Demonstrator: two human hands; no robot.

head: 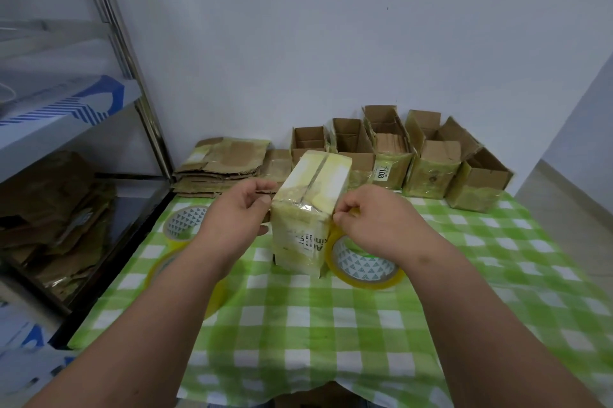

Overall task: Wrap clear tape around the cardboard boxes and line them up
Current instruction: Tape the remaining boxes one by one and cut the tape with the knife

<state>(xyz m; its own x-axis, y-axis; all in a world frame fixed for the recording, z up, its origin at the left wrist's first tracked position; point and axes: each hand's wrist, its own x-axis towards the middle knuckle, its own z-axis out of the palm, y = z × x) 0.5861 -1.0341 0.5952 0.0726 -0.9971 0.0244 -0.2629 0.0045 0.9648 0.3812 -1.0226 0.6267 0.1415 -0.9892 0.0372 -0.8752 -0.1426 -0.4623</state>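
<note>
At centre frame, on the checked surface (331,324), stands the taped box (306,208); your left hand (232,211) fingers curl against its side, your right hand (371,221) fingers pinch the tape roll (361,270) beside it.

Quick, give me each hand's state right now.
Left hand: fingers curled, steadying the left side of the taped box.
Right hand: pinches the tape roll beside the box's right edge.

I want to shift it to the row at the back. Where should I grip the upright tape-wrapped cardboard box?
Grip the upright tape-wrapped cardboard box by its two flat upper side faces, one hand from each side. It stands tall and narrow, and its glossy tape may be slippery.
</note>
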